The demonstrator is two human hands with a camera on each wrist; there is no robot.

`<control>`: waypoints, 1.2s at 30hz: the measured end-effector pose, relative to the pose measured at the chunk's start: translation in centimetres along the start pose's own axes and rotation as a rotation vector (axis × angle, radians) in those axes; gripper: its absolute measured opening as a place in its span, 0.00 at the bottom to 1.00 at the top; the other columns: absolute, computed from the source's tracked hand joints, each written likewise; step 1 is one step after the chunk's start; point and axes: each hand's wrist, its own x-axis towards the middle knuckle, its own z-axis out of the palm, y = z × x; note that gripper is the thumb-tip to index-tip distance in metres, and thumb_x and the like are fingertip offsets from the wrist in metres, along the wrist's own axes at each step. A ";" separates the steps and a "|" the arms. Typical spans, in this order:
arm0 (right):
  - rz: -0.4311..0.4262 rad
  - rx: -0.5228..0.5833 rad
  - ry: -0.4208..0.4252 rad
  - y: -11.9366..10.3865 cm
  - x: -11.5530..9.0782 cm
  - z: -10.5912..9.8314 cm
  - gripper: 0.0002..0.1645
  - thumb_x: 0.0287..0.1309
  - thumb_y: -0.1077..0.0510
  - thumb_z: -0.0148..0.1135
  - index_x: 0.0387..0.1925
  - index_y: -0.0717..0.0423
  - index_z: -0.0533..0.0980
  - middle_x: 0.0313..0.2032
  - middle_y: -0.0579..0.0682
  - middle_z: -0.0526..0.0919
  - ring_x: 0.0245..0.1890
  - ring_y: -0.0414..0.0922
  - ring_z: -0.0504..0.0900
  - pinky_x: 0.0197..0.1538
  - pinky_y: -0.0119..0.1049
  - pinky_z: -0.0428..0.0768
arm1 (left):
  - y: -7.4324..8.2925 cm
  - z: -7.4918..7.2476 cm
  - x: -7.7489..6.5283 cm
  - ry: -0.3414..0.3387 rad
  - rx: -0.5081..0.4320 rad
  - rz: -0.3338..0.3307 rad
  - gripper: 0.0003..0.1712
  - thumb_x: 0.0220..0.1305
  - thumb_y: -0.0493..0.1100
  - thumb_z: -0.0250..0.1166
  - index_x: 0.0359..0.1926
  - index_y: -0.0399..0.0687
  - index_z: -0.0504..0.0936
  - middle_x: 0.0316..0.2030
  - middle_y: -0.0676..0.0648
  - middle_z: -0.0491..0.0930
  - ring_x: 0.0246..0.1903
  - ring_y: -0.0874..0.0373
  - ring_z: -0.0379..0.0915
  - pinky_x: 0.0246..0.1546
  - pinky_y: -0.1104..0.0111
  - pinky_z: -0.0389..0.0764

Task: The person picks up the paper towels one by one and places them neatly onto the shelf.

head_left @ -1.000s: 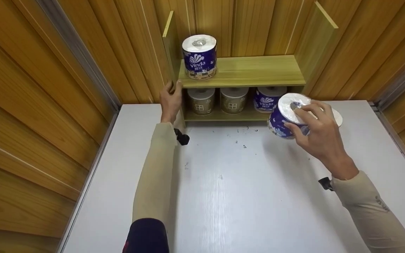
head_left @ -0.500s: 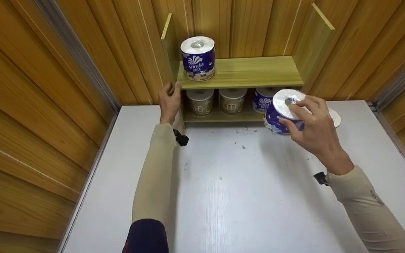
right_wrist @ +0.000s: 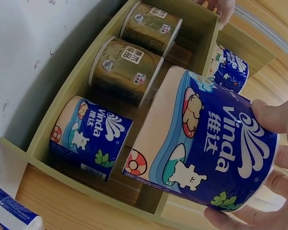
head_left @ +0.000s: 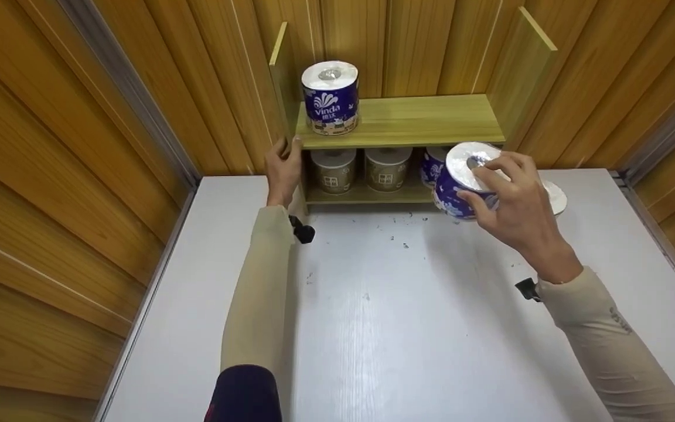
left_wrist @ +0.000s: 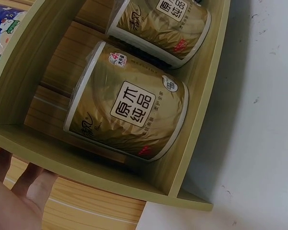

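My right hand [head_left: 522, 217] grips a blue Vinda toilet paper roll [head_left: 456, 190], fingers over its white top and thumb on its side. The roll tilts in the air before the lower right of a two-tier wooden shelf [head_left: 425, 120]. In the right wrist view the held roll [right_wrist: 201, 143] overlaps the lower compartment. My left hand [head_left: 283, 173] holds the shelf's left side panel, with fingers [left_wrist: 33, 184] along its outer face. Another blue roll [head_left: 330, 102] stands at the left of the upper tier. Below are two gold rolls [left_wrist: 129, 103] and a blue roll [right_wrist: 91, 136].
On the white table [head_left: 372, 316], another roll [head_left: 555, 198] stands right of the shelf, mostly behind my right hand. Wood-panelled walls [head_left: 419, 47] enclose the back and sides. Small dark marks [head_left: 405, 245] dot the tabletop before the shelf.
My right hand has carried the blue roll left and a little up, toward the shelf, covering more of the blue roll on the lower tier. The left hand stays at the side panel.
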 end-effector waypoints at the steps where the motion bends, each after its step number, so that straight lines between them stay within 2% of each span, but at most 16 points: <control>1: -0.003 -0.003 -0.003 0.0 0.1 0.0 0.22 0.59 0.54 0.81 0.51 0.62 0.86 0.47 0.61 0.82 0.62 0.66 0.75 0.56 0.70 0.83 | 0.0 0.0 0.0 0.001 -0.001 0.002 0.40 0.80 0.53 0.61 0.80 0.36 0.63 0.80 0.35 0.63 0.77 0.44 0.66 0.75 0.59 0.73; 7: 0.004 -0.004 -0.010 -0.4 0.6 0.1 0.23 0.59 0.54 0.81 0.52 0.60 0.86 0.47 0.60 0.83 0.63 0.65 0.75 0.58 0.69 0.83 | -0.1 0.1 -0.1 0.002 -0.003 0.015 0.38 0.80 0.53 0.61 0.80 0.36 0.64 0.79 0.35 0.64 0.76 0.43 0.67 0.75 0.58 0.74; 18: -0.031 -0.008 0.000 -0.9 1.5 0.4 0.23 0.59 0.53 0.81 0.53 0.60 0.86 0.46 0.60 0.83 0.61 0.66 0.76 0.54 0.66 0.84 | -0.1 0.0 -0.1 0.009 0.021 0.018 0.38 0.80 0.53 0.61 0.80 0.38 0.65 0.80 0.36 0.64 0.77 0.44 0.66 0.75 0.60 0.74; 36: -0.010 -0.003 -0.019 -1.9 3.3 0.5 0.25 0.59 0.51 0.81 0.55 0.59 0.86 0.47 0.60 0.83 0.60 0.64 0.76 0.57 0.65 0.82 | -0.1 -0.1 0.0 0.001 0.006 0.002 0.38 0.80 0.54 0.61 0.80 0.38 0.64 0.80 0.36 0.63 0.77 0.44 0.66 0.74 0.60 0.74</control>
